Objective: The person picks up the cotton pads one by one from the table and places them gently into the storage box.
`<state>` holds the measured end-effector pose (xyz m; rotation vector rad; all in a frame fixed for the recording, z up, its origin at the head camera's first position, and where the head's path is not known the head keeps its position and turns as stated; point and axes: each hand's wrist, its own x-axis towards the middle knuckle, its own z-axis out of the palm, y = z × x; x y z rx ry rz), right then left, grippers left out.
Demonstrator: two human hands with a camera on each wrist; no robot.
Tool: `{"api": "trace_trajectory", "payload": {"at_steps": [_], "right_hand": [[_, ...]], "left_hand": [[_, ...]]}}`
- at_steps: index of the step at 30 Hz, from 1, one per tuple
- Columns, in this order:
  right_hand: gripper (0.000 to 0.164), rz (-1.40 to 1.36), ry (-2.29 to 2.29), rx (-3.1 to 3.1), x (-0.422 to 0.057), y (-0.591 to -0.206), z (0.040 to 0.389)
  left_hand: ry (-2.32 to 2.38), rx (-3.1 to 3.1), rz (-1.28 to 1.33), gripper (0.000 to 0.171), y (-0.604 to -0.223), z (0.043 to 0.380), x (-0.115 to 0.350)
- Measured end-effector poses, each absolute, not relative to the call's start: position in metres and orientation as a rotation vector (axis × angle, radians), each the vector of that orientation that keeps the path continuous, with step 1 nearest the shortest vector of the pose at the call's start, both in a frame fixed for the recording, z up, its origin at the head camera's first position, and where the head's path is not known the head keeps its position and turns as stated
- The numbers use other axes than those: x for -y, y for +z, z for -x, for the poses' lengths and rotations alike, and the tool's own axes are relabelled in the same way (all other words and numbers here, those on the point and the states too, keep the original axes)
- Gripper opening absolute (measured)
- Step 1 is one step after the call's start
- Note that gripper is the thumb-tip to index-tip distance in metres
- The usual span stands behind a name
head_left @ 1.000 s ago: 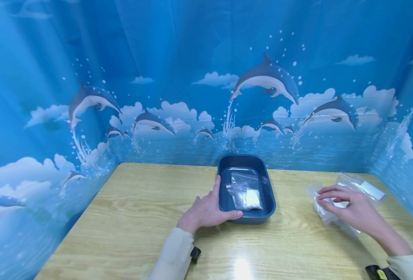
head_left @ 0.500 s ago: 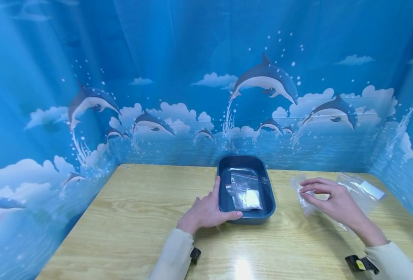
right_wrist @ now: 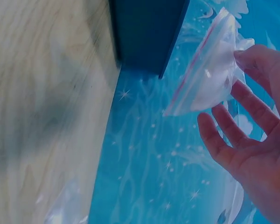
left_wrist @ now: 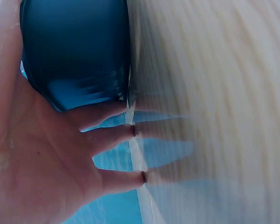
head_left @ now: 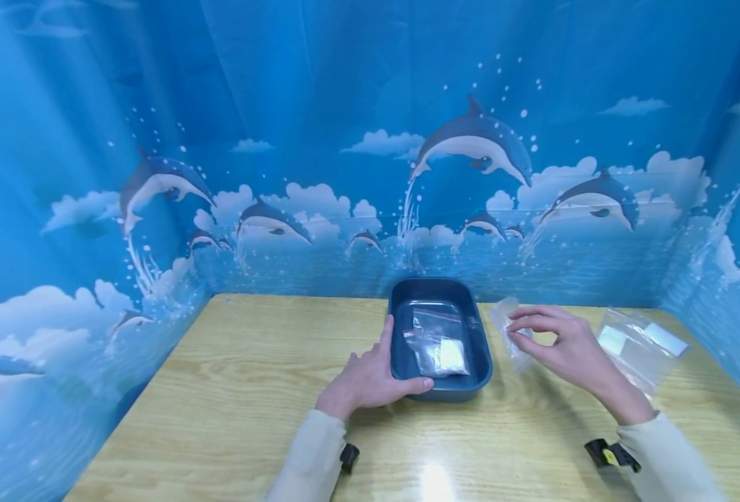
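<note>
A dark blue rectangular tray stands on the table near its back edge. Along its left side lies my left hand, fingers straight and spread, thumb across the near rim. In the left wrist view, the fingertips of that hand meet the tabletop beside the tray wall. Inside the tray are clear zip bags, overlapping, one with a white patch. Just right of the tray, my right hand pinches a clear zip bag between thumb and fingertips. The right wrist view shows this zip bag raised, its red seal line visible.
More clear zip bags with white patches lie at the table's right back corner. The wooden table backs onto a blue dolphin-print curtain, which also rises at both sides.
My right hand has carried the pinched zip bag leftward, away from the other bags, to beside the tray. My left hand and the tray have stayed in place.
</note>
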<state>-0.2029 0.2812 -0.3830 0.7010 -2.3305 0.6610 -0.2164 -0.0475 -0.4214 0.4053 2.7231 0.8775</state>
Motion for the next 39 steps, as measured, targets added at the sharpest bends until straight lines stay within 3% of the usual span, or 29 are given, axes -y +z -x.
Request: {"api": "trace_trajectory", "payload": {"at_steps": [19, 39], "right_hand": [[0.017, -0.792, 0.648, 2.175, -0.226, -0.372, 0.222], [0.007, -0.758, 0.636, 2.422, -0.18, -0.379, 0.235]], "left_hand": [[0.889, -2.734, -0.413, 0.132, -0.42, 0.219, 0.047], [0.841, -2.721, -0.402, 0.127, -0.42, 0.218, 0.045]]}}
